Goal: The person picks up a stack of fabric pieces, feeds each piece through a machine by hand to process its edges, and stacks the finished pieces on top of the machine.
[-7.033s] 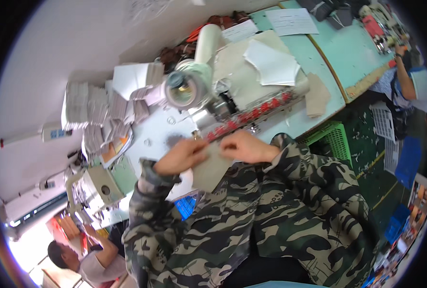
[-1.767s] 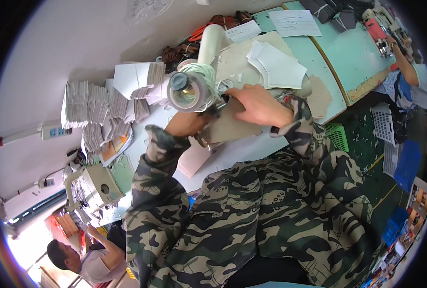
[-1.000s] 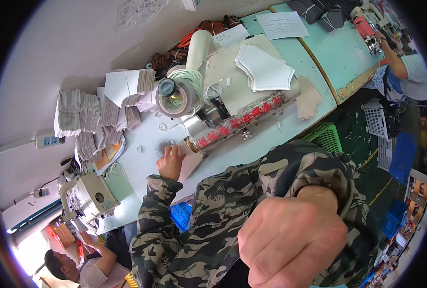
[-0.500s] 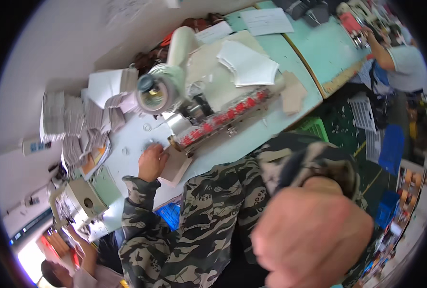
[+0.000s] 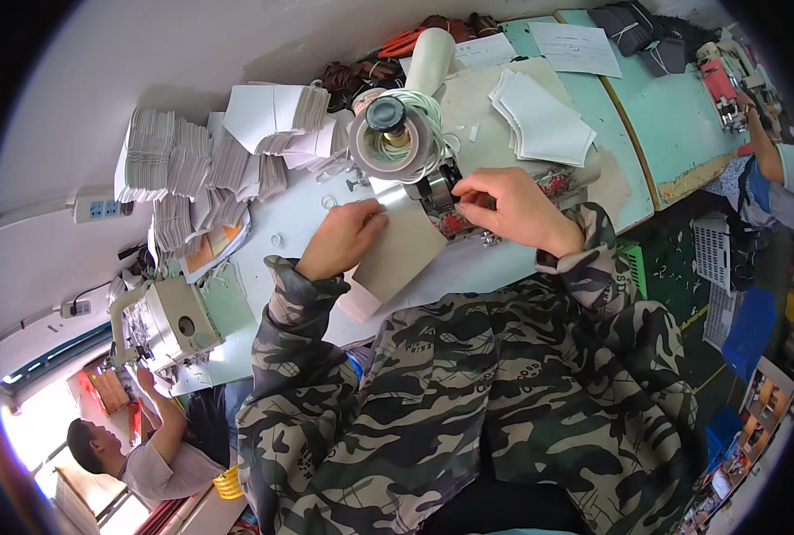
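Observation:
A machine with an off-white arm [image 5: 433, 62] stands on the table in front of me, carrying a ring-shaped holder wound with pale cord [image 5: 425, 134] and topped by a dark knob [image 5: 385, 114]. Below the ring is its metal head with a black part [image 5: 436, 191]. My left hand [image 5: 336, 241] is closed at the upper left edge of a flat beige panel [image 5: 403, 254], whose upper end lies against the metal head. My right hand [image 5: 514, 210] has thumb and fingers bent together beside the black part; what they grip is hidden. A red-patterned strip [image 5: 553, 184] runs partly behind that hand.
Stacks of cut white-grey panels [image 5: 172, 160] fill the table's left back. More white panels [image 5: 544, 120] lie at right. A second sewing machine [image 5: 169, 325] and a seated person [image 5: 156, 459] are at lower left; another person [image 5: 776, 169] works far right. Crates [image 5: 711, 250] stand on the floor.
My right hand has moved from close before the camera, low on the right, up to the machine's head. My left hand has shifted onto the beige panel's upper edge. The view has turned.

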{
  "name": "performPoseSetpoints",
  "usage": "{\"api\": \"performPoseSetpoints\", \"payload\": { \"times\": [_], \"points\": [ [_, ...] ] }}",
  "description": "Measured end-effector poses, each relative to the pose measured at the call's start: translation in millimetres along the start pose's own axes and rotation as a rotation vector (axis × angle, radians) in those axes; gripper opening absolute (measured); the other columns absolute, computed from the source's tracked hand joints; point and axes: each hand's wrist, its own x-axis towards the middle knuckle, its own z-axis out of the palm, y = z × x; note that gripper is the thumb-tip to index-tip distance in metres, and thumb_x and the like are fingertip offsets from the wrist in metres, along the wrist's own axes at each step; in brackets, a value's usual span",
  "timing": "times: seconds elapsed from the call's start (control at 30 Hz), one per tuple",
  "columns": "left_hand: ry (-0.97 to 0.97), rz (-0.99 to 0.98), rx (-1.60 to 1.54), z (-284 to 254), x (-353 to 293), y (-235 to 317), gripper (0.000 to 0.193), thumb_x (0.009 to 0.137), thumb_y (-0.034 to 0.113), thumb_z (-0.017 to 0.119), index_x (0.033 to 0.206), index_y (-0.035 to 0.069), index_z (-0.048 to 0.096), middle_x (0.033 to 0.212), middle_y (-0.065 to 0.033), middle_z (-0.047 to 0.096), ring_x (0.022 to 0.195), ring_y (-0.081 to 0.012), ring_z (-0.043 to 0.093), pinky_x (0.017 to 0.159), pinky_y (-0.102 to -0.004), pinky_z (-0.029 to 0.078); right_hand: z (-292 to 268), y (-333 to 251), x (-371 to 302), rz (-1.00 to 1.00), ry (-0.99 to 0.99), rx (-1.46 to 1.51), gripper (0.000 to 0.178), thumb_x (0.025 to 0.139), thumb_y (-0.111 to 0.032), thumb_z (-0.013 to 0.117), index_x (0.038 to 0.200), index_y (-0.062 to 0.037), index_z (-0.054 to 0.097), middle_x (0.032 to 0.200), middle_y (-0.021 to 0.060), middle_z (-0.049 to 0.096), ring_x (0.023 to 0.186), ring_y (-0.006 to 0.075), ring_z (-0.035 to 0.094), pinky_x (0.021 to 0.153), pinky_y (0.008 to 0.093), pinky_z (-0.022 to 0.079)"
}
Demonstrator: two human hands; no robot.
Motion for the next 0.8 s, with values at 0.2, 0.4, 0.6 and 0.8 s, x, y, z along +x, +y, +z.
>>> {"api": "performPoseSetpoints", "payload": {
  "times": [0.2, 0.4, 0.6, 0.8],
  "points": [
    [-0.109, -0.039, -0.076, 14.0, 34.6, 40.6, 0.023, 0.093, 0.015, 0.054, 0.103, -0.002, 0.065, 0.081, -0.023, 0.066, 0.065, -0.0362, 0.067, 0.062, -0.0415, 0.053, -0.5, 23.9, 25.0, -0.247, 0.029, -0.616, 0.028, 0.075, -0.023, 0.072, 0.096, -0.0048, 0.067, 0.086, 0.0106, 0.067, 0.083, 0.0316, 0.064, 0.072, 0.0428, 0.049],
    [-0.147, 0.007, -0.15, 19.2, 3.3, 40.4, 0.023, 0.098, 0.018, 0.051, 0.107, -0.001, 0.061, 0.078, -0.0139, 0.067, 0.055, -0.021, 0.065, 0.049, -0.0344, 0.051, -19.0, 10.8, 9.8, 0.097, -0.245, -0.063, 0.017, 0.081, -0.014, 0.072, 0.09, -0.0009, 0.067, 0.079, 0.006, 0.067, 0.073, 0.0195, 0.064, 0.068, 0.0341, 0.05],
    [-0.469, -0.014, -0.352, 16.0, 25.1, -7.9, 0.023, 0.097, 0.021, 0.055, 0.097, 0.0, 0.064, 0.07, 0.0011, 0.058, 0.059, -0.0079, 0.053, 0.055, -0.0264, 0.046, 19.0, 24.1, -17.0, 0.178, -0.106, 0.068, 0.015, 0.084, -0.014, 0.07, 0.089, -0.0009, 0.068, 0.076, 0.0089, 0.07, 0.066, 0.0187, 0.065, 0.065, 0.0309, 0.051],
    [-0.407, -0.138, -0.196, -13.9, 62.5, -11.3, 0.021, 0.094, 0.021, 0.059, 0.094, 0.002, 0.069, 0.074, 0.0032, 0.059, 0.07, -0.0049, 0.051, 0.063, -0.0247, 0.042, 8.2, 23.0, -12.1, 0.157, -0.144, 0.014, 0.019, 0.083, -0.019, 0.071, 0.091, -0.002, 0.069, 0.077, 0.0101, 0.072, 0.066, 0.0245, 0.069, 0.064, 0.0332, 0.052]
  ]
}}
